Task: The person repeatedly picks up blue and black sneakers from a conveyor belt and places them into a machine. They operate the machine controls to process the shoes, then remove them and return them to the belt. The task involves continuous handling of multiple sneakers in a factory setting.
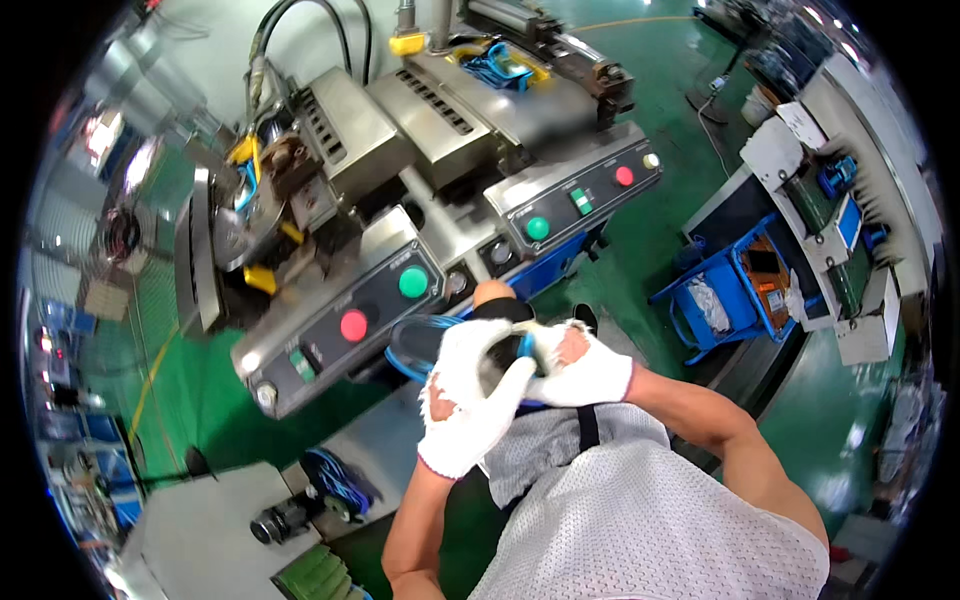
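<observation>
My left hand (465, 400), in a white knitted glove with worn patches, curls around a dark grey and blue piece (503, 362) that looks like a shoe upper. The glove hides much of it. My right hand (585, 365), gloved the same way, closes on its other side, where a bright blue bit shows between the two hands. Just beyond my left hand lies a dark, blue-edged shoe part (415, 343); whether it joins the held piece I cannot tell. Both hands are in front of my body, close below the machine's control panels.
A metal machine (430, 120) stands ahead, with a left panel (380, 300) and a right panel (575, 200) of coloured buttons. Blue shoe pieces (495, 68) sit on its top. More blue-and-black pieces (335, 480) lie at lower left. A blue cart (725, 300) stands at right.
</observation>
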Motion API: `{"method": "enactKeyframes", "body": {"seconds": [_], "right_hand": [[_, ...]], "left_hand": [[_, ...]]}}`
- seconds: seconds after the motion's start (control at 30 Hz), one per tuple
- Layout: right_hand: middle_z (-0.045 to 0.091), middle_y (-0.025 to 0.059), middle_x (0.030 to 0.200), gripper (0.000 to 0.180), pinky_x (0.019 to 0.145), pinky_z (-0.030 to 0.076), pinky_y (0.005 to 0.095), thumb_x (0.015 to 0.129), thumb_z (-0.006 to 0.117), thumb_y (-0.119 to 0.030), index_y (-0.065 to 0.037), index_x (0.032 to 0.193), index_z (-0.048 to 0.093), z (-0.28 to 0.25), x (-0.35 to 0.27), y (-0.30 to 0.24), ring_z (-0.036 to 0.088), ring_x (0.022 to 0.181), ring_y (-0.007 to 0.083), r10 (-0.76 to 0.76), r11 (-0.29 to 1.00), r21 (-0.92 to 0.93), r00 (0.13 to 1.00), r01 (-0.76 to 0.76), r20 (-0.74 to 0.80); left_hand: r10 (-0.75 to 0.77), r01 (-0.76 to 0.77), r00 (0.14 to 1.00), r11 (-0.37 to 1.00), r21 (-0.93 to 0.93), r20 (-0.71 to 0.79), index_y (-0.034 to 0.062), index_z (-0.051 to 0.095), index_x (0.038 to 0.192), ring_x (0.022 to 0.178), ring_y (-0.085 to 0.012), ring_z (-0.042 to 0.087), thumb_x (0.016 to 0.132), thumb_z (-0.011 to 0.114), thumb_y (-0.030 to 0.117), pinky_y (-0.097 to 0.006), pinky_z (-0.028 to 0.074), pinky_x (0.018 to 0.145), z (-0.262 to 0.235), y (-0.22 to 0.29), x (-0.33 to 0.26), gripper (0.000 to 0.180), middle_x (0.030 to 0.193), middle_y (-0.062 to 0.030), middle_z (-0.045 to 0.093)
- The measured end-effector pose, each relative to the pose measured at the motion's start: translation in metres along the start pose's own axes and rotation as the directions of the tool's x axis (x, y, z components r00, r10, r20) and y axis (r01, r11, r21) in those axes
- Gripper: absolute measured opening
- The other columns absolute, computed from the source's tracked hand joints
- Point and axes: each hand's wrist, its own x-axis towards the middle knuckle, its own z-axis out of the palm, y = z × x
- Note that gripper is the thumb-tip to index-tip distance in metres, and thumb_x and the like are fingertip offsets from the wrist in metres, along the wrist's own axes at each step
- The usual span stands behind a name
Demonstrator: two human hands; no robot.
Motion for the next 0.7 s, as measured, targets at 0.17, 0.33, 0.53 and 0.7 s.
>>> {"method": "enactKeyframes", "body": {"seconds": [0.17,0.33,0.53,0.7], "right_hand": [[0.071,0.0119,0.121,0.069,0.097,0.056,0.0365,0.089,0.076,-0.025,0.0,0.148,0.052,-0.04,-0.081,0.102,0.069,0.112,0.0227,0.448,0.639,0.758,0.865,-0.134,-0.225],[0.066,0.0083,0.12,0.052,0.09,0.061,0.0416,0.089,0.067,-0.009,-0.002,0.138,0.05,-0.026,-0.138,0.176,0.067,0.106,0.0205,0.684,0.218,0.964,0.681,0.153,-0.263],[0.047,0.0004,0.077,0.015,0.071,0.047,0.039,0.086,0.069,-0.013,-0.011,0.09,0.056,-0.016,-0.167,0.228,0.05,0.067,0.0155,0.926,0.079,0.994,0.375,-0.076,-0.045],[0.053,0.0017,0.086,0.02,0.098,0.053,0.0453,0.097,0.066,-0.023,-0.01,0.102,0.051,-0.011,-0.172,0.239,0.06,0.082,0.019,0.971,0.031,0.995,0.232,0.095,-0.052]], "left_hand": [[0.472,-0.444,0.881,0.819,0.365,0.012,-0.0005,0.058,0.139,0.13,-0.0384,0.059,0.084,0.083,0.016,-0.047,0.049,0.109,0.021,0.035,0.162,0.063,0.141,-0.0225,0.056],[0.164,-0.142,0.982,0.969,0.204,-0.098,0.0,0.052,0.15,0.135,-0.0301,0.059,0.095,0.076,0.032,-0.04,0.048,0.113,0.075,-0.023,0.355,0.068,0.146,-0.0211,0.059],[-0.053,0.133,0.967,0.94,0.316,-0.249,-0.0003,0.045,0.156,0.139,-0.0343,0.057,0.088,0.079,0.042,-0.04,0.043,0.117,0.128,-0.122,0.541,0.086,0.15,-0.0254,0.058],[0.061,0.043,0.969,0.913,0.405,-0.24,0.0079,0.068,0.137,0.117,-0.0307,0.071,0.098,0.065,0.031,-0.04,0.052,0.104,0.158,-0.161,0.604,0.045,0.125,-0.0178,0.075]]}}
